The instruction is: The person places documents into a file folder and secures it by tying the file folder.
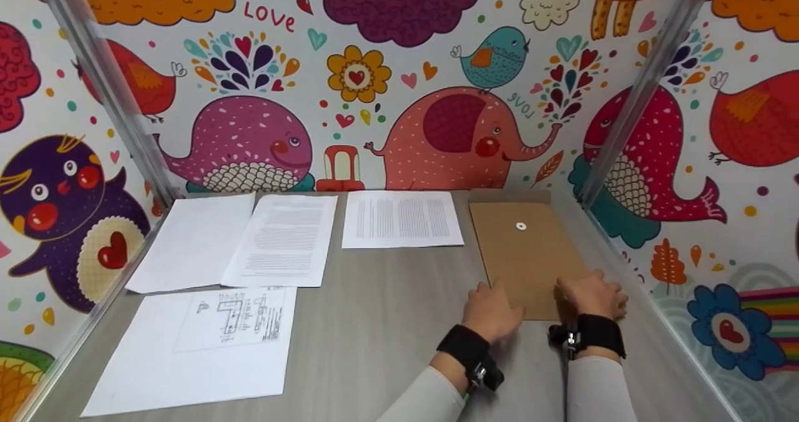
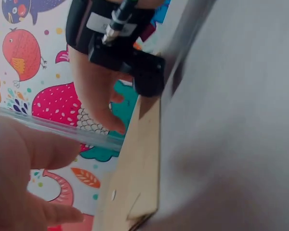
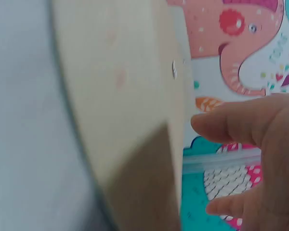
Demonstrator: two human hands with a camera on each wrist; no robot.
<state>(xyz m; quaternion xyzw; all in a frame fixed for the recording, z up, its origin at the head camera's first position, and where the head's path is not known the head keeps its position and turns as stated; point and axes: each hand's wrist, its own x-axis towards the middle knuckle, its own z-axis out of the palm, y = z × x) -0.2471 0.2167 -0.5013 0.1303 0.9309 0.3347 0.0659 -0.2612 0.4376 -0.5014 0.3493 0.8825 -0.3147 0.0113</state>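
A brown kraft document envelope (image 1: 530,253) with a round white button lies on the right of the table in the head view. My left hand (image 1: 493,313) is over its near left corner, and my right hand (image 1: 593,294) is by its near right edge. The left wrist view shows my left hand (image 2: 33,168) with thumb and finger spread, apart from the envelope (image 2: 139,159), whose corner lifts slightly. Spread fingers of my right hand (image 3: 274,144) also stand off the envelope (image 3: 115,72) in the right wrist view. Neither hand grips anything.
Two overlapping white paper stacks, a blank one (image 1: 187,241) and a printed one (image 1: 284,241), lie at the far left. A technical drawing sheet (image 1: 187,366) is nearer. Another printed sheet (image 1: 402,219) lies at the back middle. Patterned walls (image 1: 356,10) border the grey table (image 1: 374,334).
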